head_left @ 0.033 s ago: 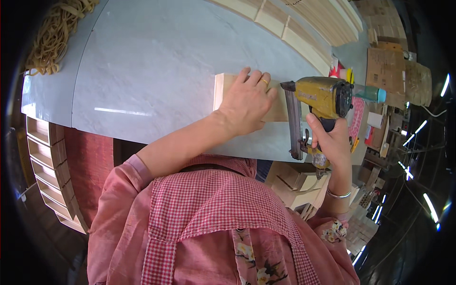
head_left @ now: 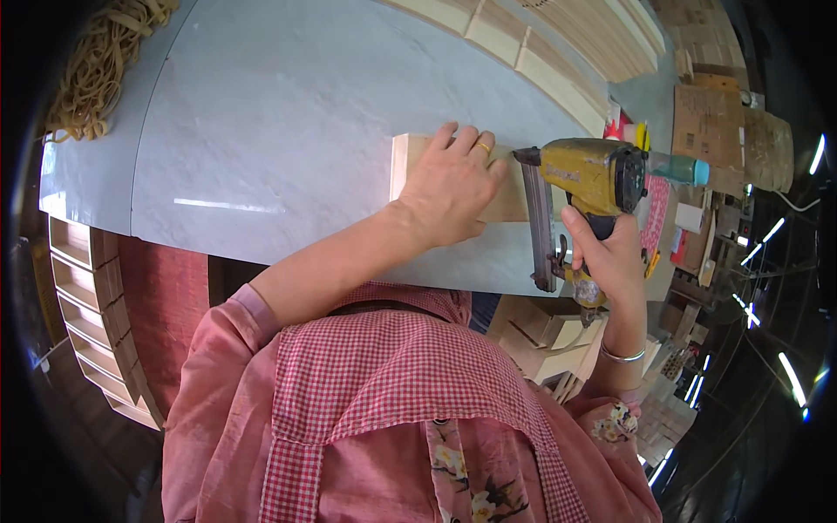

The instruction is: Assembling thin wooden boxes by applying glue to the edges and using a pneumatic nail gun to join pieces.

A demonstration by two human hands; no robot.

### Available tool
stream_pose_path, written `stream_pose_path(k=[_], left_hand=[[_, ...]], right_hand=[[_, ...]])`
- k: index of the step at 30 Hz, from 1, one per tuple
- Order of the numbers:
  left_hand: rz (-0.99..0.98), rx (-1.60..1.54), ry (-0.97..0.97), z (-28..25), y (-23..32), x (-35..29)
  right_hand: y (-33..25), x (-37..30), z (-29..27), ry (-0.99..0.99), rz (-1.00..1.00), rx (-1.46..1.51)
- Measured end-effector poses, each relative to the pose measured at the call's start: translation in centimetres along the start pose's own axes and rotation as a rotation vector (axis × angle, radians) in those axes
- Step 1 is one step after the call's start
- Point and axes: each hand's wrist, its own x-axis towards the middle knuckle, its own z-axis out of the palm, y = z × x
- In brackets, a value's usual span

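My left hand [head_left: 449,190] presses across a pale wooden box-like piece [head_left: 403,167] on the table, its fingers bent over the far edge. Much of that piece is hidden under the hand. In my right hand [head_left: 615,261] is a yellow and black nail gun [head_left: 580,170], gripped by its handle. The gun's nose points left, at the right end of the wooden piece and close to my left fingers. Whether the nose touches the wood I cannot tell. A trigger finger is mostly hidden behind the handle.
The grey marbled tabletop [head_left: 279,113] carries a heap of tan bands [head_left: 100,78] at the far left. Long rows of pale wooden parts [head_left: 497,30] lie along the far side. A teal-capped bottle [head_left: 684,172] is right of the gun. Compartmented wooden frames [head_left: 83,283] stand below the left edge.
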Motion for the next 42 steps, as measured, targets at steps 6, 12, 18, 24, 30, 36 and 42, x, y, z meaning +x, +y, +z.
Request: stream_pose_path(k=[6, 12, 18, 24, 30, 36, 42], left_hand=[[0.002, -0.060, 0.026, 0.2, -0.1, 0.4], [0.003, -0.052, 0.023, 0.1, -0.1, 0.4], [0.015, -0.061, 0.046, 0.2, -0.2, 0.3], [0.036, -0.061, 0.067, 0.3, -0.2, 0.4], [0.077, 0.021, 0.104, 0.5, -0.5, -0.1], [-0.014, -0.053, -0.024, -2.8, -1.5, -0.9], [-0.601, -1.180, -0.047, -9.6, -6.2, -10.4]], right_hand=[[0.1, 0.5, -0.4, -0.012, -0.004, 0.001], [0.4, 0.8, -0.5, -0.030, 0.003, 0.025], [0.5, 0.9, -0.4, -0.046, 0.020, 0.100], [1.1, 1.0, -0.5, -0.034, 0.033, 0.094], [2.7, -0.8, -1.3, 0.198, -0.002, 0.084], [15.0, -2.7, -3.7, 0.386, -0.102, 0.087], [31.0, -1.6, -3.3, 0.520, -0.104, -0.426]])
